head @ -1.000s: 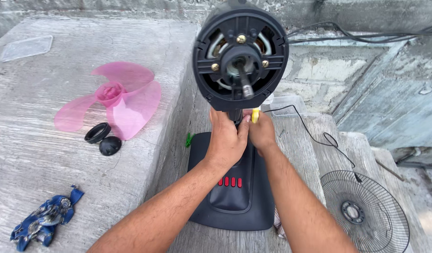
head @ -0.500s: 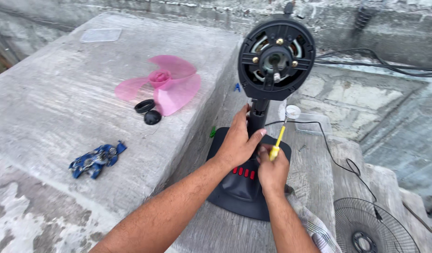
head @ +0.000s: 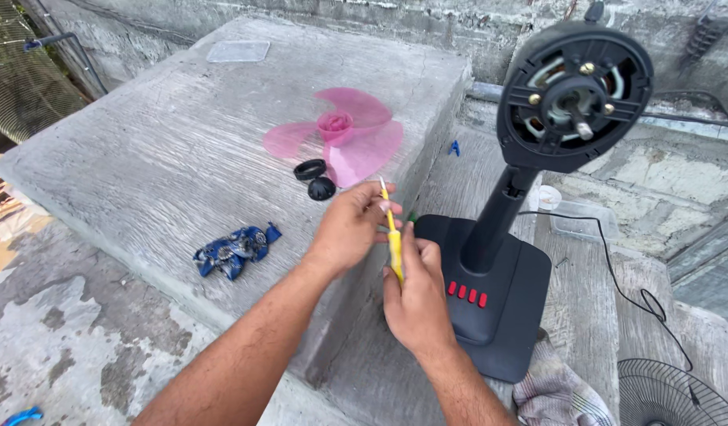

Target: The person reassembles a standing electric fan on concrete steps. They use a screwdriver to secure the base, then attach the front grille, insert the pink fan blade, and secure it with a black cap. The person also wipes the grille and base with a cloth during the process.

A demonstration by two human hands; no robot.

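Note:
A black table fan (head: 498,300) with red buttons stands on the concrete, its bare motor head (head: 575,95) up at the right with no blade or guard on it. My right hand (head: 415,296) grips a yellow screwdriver (head: 393,237) by its handle, tip pointing up. My left hand (head: 350,225) touches the screwdriver's upper shaft with its fingertips. Both hands are just left of the fan base, off the fan.
A pink fan blade (head: 340,138), a black ring (head: 309,169) and a black cap (head: 321,188) lie on the concrete slab (head: 159,134). A blue crumpled cloth (head: 234,248) is nearer. A wire fan guard (head: 672,394), a grey rag (head: 553,394) and a black cord (head: 624,284) are at the right.
Both hands have come off the fan's neck and moved left, now together on the screwdriver. My view has swung right, shifting the fan rightward.

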